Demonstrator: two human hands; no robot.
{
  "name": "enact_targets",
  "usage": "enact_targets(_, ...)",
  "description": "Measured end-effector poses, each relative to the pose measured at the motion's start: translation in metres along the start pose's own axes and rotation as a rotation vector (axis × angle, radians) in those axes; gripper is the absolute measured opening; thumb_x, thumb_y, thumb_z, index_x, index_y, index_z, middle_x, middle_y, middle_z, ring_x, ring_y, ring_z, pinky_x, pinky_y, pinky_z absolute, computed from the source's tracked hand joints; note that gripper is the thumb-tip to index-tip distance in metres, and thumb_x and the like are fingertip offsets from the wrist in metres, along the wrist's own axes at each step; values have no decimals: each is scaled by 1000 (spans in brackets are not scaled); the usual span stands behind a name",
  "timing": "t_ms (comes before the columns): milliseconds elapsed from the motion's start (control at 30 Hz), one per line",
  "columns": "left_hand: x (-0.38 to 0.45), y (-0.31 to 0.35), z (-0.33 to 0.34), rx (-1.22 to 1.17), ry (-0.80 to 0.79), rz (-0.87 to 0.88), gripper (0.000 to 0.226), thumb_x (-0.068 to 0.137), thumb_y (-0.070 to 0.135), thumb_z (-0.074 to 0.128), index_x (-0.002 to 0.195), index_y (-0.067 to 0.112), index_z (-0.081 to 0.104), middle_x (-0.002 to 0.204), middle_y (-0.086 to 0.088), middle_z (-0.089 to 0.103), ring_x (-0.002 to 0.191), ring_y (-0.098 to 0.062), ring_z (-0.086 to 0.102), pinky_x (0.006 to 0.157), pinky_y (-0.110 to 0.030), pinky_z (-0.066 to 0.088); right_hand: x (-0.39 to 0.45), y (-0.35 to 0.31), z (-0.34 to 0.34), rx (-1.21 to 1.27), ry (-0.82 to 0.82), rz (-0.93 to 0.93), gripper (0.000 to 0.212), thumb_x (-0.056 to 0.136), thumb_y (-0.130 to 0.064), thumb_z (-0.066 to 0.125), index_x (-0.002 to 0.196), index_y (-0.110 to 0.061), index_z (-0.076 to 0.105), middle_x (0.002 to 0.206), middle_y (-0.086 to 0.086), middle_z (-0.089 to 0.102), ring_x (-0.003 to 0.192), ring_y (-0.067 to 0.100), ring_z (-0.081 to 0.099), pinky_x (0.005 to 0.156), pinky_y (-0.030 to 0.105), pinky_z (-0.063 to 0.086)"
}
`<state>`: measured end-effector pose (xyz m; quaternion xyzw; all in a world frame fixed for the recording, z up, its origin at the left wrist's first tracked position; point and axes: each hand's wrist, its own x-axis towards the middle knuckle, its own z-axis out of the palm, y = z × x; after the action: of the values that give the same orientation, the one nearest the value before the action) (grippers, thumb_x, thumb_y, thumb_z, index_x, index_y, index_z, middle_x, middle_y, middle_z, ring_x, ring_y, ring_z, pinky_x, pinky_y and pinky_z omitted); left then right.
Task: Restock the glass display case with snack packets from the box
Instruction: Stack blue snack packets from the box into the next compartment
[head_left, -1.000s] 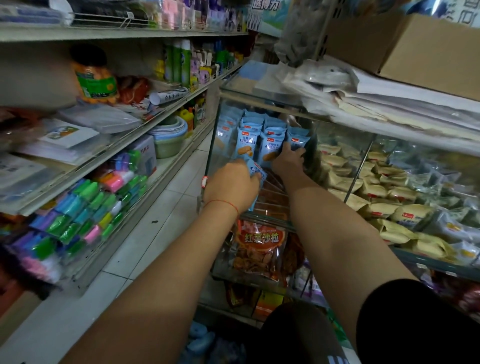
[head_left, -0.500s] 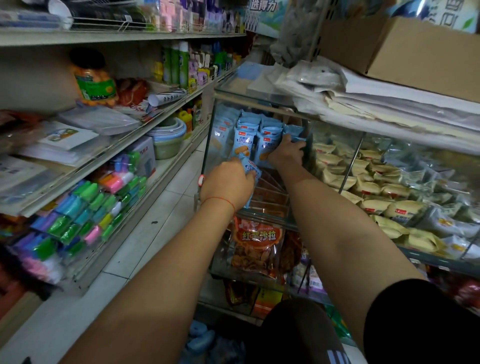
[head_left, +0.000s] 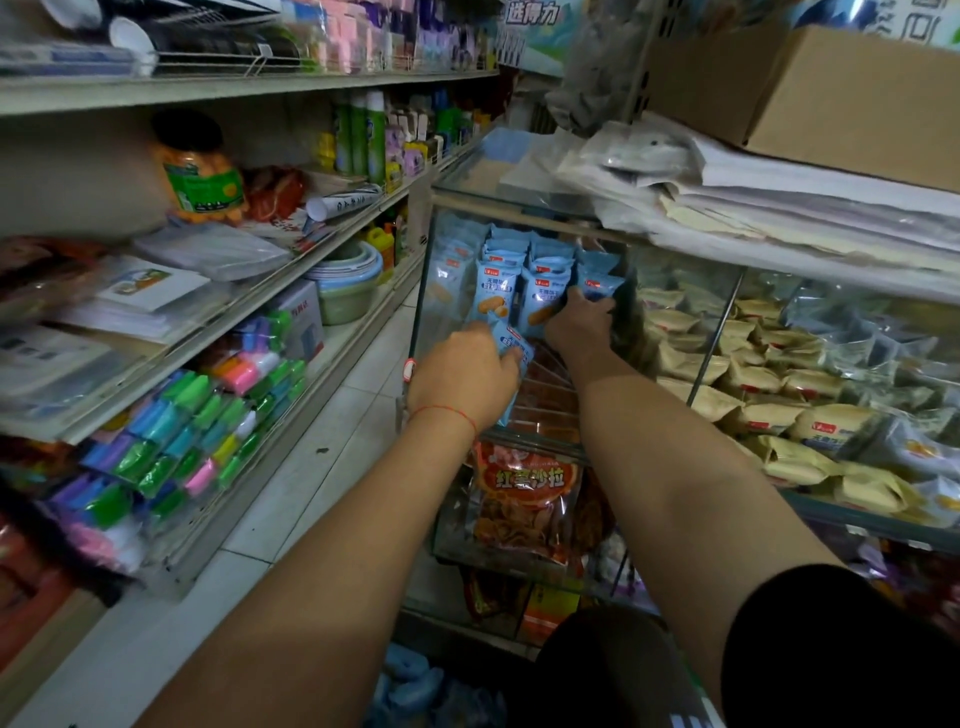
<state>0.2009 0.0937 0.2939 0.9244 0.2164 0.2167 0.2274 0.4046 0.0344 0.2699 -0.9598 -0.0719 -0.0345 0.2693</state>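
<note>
Shop shelving surrounds me; my left hand (head_left: 465, 376) grips a spare blue snack packet (head_left: 511, 351) while my right hand (head_left: 579, 325), fingers curled, pinches another packet (head_left: 597, 286) at twelve o'clock in the glass display case (head_left: 519, 202), which I should seat upright.

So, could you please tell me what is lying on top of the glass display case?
Stacked papers and plastic sleeves, with a cardboard box above them. The glass display case top beneath them is mostly covered.

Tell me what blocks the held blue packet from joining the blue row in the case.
The right hand sits at the blue row, directly beyond the blue packet held by the left hand. No glass pane visibly intervenes.
</note>
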Motion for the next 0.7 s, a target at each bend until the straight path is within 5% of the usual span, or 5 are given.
enact_targets(500,-4,0,1,-15,16,20,40,96,45,47,111,9,56,108,-15,65,95,-32,62,63,-31,36,6,3,7,54,9,10,67,77,-32,75,134,-24,42,144,17,19,126,37,37,107,47,37)
enact_targets(700,-6,1,1,-7,7,24,39,96,45,47,111,9,55,107,-14,64,95,-32,62,63,-31,37,5,6,5,17,-75,45,84,82,-38,72,150,-30,23,155,24,1,135,42,31,111,48,29)
